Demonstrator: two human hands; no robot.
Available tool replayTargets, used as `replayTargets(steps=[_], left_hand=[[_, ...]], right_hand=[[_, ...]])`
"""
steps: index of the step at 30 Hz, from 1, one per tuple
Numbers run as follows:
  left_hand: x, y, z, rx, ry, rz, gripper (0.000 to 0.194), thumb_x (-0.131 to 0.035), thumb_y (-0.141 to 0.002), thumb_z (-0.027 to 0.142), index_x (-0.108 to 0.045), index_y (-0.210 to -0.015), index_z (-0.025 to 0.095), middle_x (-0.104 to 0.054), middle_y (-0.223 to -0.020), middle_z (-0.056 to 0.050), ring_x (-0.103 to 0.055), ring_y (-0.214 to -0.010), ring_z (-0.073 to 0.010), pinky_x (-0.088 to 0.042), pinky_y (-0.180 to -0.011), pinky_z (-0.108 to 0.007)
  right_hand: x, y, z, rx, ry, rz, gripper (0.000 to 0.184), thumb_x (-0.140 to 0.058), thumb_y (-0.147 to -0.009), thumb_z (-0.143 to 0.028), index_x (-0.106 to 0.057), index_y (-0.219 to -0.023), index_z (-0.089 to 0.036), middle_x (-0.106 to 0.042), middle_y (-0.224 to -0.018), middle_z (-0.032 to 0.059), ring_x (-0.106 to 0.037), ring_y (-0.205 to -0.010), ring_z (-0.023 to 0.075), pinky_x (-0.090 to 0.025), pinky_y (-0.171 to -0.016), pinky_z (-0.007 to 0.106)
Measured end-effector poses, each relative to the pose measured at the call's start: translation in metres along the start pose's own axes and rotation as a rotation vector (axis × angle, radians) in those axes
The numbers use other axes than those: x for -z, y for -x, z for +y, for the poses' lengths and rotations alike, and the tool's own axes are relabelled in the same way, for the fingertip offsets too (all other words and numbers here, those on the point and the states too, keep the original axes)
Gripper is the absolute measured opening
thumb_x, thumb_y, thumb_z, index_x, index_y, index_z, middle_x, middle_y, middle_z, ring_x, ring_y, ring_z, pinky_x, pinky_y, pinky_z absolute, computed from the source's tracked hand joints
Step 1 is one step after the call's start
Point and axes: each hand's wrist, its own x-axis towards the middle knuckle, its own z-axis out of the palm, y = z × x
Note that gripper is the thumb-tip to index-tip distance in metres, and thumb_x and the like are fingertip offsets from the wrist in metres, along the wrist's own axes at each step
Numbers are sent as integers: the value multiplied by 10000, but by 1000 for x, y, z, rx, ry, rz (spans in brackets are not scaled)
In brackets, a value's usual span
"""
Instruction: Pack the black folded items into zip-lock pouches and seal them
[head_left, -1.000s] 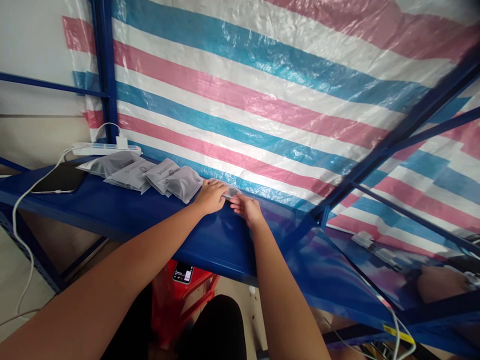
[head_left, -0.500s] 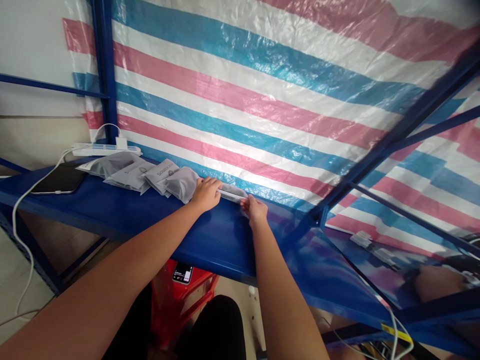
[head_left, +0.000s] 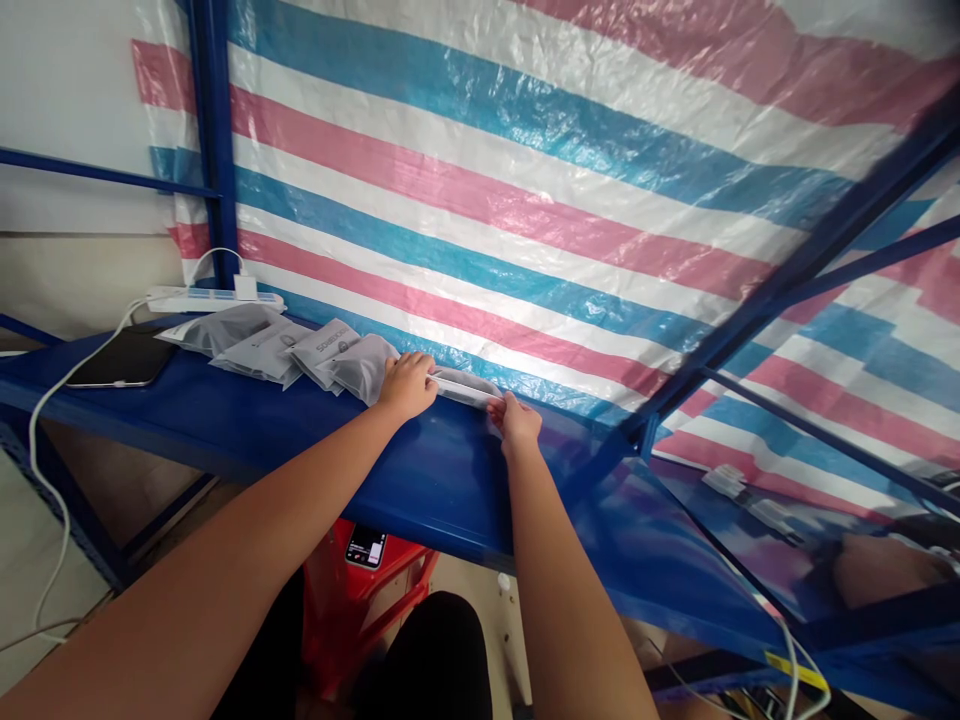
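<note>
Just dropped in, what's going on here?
A person has both hands on a pale, translucent bag at the blue shelf, the left hand at one end and the right hand at the other. A white strip runs along its near edge, between the hands. Similar frosted bags lie overlapping to the left, then a dark flat device. A phone rests on the red stool below.

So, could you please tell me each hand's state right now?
Left hand: closed, holding one end of the white-edged bag.
Right hand: closed, holding its other end.
</note>
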Motion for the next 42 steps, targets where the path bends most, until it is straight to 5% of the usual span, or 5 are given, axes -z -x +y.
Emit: replayTargets(steps=[8,42], left_hand=[[6,-1,2,24,66,-96,105,-579,-838,142,-583,-905,222,-693,-930,-44,-612,-951,-252,-394,-861,-417],[5,-2,1,-27,224,3,197,-581,-770,75,-583,-910,213,-660,-886,-26,-613,-904,-218,-459,-852,-362]], right_hand=[[3,-2,-3,-2,-41,58,111,-643,-899,-233,-636,-817,-159,-764,-718,56,-694,-551,135,-547,-451,183],[3,-3,-5,2,-59,101,111,-607,-922,-223,-611,-829,-161,-751,-722,47,-677,-551,123,-522,-428,171]])
